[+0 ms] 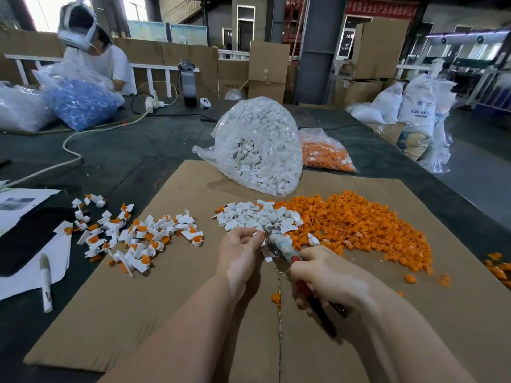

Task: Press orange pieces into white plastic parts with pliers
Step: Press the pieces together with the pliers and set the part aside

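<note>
My left hand (240, 244) pinches a small white plastic part (266, 252) at its fingertips, right against the jaws of the pliers (279, 243). My right hand (323, 275) grips the pliers by their red and black handles, jaws pointing up and left onto the part. Just beyond the hands lies a heap of loose white parts (257, 215), and to its right spreads a wide heap of orange pieces (359, 219). On the left of the cardboard sheet (138, 299) lies a scatter of white parts with orange pieces in them (132, 233).
A clear bag of white parts (262, 145) and a bag of orange pieces (326, 153) stand behind the heaps. A marker pen (45, 283) and papers lie at the left. Another person (94, 51) sits across the dark table beside a bag of blue parts (80, 100).
</note>
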The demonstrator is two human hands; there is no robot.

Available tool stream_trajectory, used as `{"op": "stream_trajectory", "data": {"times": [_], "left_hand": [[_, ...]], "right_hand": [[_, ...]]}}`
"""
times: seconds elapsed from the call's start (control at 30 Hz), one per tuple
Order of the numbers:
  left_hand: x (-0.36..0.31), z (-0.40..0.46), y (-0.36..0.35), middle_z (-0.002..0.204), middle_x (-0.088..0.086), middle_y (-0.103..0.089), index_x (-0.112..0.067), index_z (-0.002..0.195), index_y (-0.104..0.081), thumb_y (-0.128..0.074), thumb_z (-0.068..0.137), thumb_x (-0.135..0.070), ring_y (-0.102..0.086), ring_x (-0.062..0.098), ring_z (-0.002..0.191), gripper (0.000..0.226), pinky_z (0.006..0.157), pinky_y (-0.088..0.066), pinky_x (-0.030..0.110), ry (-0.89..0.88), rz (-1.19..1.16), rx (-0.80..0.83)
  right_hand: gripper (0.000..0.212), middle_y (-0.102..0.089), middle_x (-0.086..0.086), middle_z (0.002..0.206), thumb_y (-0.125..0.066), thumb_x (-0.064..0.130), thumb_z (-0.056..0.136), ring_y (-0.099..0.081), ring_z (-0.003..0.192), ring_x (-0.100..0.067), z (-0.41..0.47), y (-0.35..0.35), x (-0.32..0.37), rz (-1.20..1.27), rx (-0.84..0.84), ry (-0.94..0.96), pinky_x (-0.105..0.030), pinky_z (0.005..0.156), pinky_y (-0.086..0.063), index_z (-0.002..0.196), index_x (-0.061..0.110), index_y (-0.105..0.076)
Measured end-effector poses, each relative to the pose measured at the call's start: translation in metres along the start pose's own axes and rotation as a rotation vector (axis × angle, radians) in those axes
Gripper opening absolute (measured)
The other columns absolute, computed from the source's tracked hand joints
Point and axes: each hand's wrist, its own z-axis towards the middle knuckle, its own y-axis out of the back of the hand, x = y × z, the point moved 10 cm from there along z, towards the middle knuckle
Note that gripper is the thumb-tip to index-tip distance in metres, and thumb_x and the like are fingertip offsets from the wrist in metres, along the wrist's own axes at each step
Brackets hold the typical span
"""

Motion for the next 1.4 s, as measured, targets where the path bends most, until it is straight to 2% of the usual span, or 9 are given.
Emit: {"op": "stream_trajectory", "data": {"times": [0.2, 0.3, 0.53, 0.6, 0.83, 1.1, 1.2, 1.3, 1.4], "left_hand": [[0.002, 0.000, 0.002, 0.084, 0.019, -0.062, -0.008, 0.086, -0.060, -0.060, 0.090, -0.014, -0.056, 0.026, 0.078, 0.007, 0.086, -0.049, 0.048, -0.001, 0.019, 0.003], [0.002, 0.000, 0.002, 0.076, 0.016, -0.059, -0.007, 0.087, -0.059, -0.060, 0.090, -0.015, -0.055, 0.024, 0.072, 0.008, 0.074, -0.049, 0.040, -0.012, 0.020, 0.004], [-0.001, -0.003, 0.004, 0.085, 0.020, -0.065, -0.009, 0.090, -0.060, -0.059, 0.091, -0.015, -0.059, 0.026, 0.075, 0.007, 0.071, -0.046, 0.037, -0.030, 0.023, 0.009], [-0.004, -0.005, 0.003, 0.087, 0.022, -0.066, -0.009, 0.090, -0.061, -0.060, 0.090, -0.014, -0.061, 0.029, 0.079, 0.005, 0.075, -0.048, 0.038, -0.071, 0.052, 0.023], [-0.018, -0.016, -0.006, 0.080, -0.005, -0.063, -0.020, 0.084, -0.065, -0.060, 0.089, -0.013, -0.055, 0.003, 0.075, 0.010, 0.060, -0.037, 0.002, -0.290, 0.318, 0.121], [-0.015, -0.015, -0.010, 0.087, -0.022, -0.061, -0.028, 0.087, -0.068, -0.058, 0.091, -0.017, -0.052, -0.012, 0.088, 0.016, 0.069, -0.032, -0.007, -0.305, 0.375, 0.140], [-0.013, -0.013, -0.011, 0.090, -0.020, -0.064, -0.027, 0.092, -0.070, -0.058, 0.091, -0.019, -0.055, -0.008, 0.089, 0.015, 0.069, -0.034, -0.005, -0.305, 0.413, 0.138], [-0.016, -0.012, -0.011, 0.094, -0.013, -0.067, -0.024, 0.096, -0.072, -0.059, 0.091, -0.020, -0.058, 0.001, 0.093, 0.015, 0.071, -0.036, -0.001, -0.336, 0.484, 0.124], [-0.019, -0.014, -0.011, 0.088, -0.014, -0.066, -0.024, 0.096, -0.071, -0.059, 0.090, -0.019, -0.059, 0.001, 0.088, 0.014, 0.069, -0.037, 0.001, -0.366, 0.507, 0.113]], "right_hand": [[0.019, -0.048, -0.003, 0.072, -0.049, 0.019, 0.085, -0.046, 0.060, -0.019, -0.001, 0.003, 0.011, -0.255, -0.149, 0.060, -0.026, 0.055, -0.033, 0.071, 0.017, -0.037], [0.026, -0.034, 0.002, 0.070, -0.050, 0.021, 0.086, -0.033, 0.056, -0.014, 0.000, 0.005, 0.013, -0.353, -0.207, 0.086, -0.025, 0.051, -0.023, 0.067, 0.019, -0.032], [0.030, -0.034, 0.007, 0.070, -0.056, 0.025, 0.084, -0.034, 0.057, -0.011, 0.002, 0.008, 0.008, -0.310, -0.303, 0.159, -0.024, 0.051, -0.023, 0.065, 0.024, -0.033], [0.023, -0.040, 0.009, 0.071, -0.062, 0.032, 0.079, -0.041, 0.061, -0.009, 0.000, 0.018, 0.003, -0.280, -0.374, 0.163, -0.025, 0.053, -0.028, 0.070, 0.025, -0.043], [0.039, -0.057, 0.002, 0.102, -0.061, 0.051, 0.080, -0.052, 0.099, -0.018, -0.018, 0.080, -0.007, -0.643, -0.884, 0.049, -0.029, 0.072, -0.041, 0.104, 0.021, -0.050], [0.064, -0.055, -0.004, 0.125, -0.043, 0.072, 0.080, -0.047, 0.117, -0.022, -0.005, 0.083, -0.017, -0.978, -0.880, -0.055, -0.033, 0.097, -0.038, 0.115, 0.019, -0.055], [0.053, -0.056, -0.004, 0.123, -0.051, 0.056, 0.087, -0.048, 0.116, -0.023, -0.010, 0.065, 0.005, -0.959, -0.920, 0.151, -0.038, 0.102, -0.034, 0.124, 0.018, -0.053], [0.030, -0.066, -0.006, 0.097, -0.073, 0.015, 0.079, -0.060, 0.093, -0.025, -0.020, 0.033, 0.033, -0.717, -0.884, 0.604, -0.038, 0.083, -0.051, 0.108, 0.010, -0.067], [0.022, -0.067, -0.006, 0.084, -0.076, 0.001, 0.072, -0.063, 0.080, -0.025, -0.025, 0.017, 0.039, -0.646, -0.890, 0.751, -0.036, 0.073, -0.054, 0.093, 0.007, -0.071]]}}
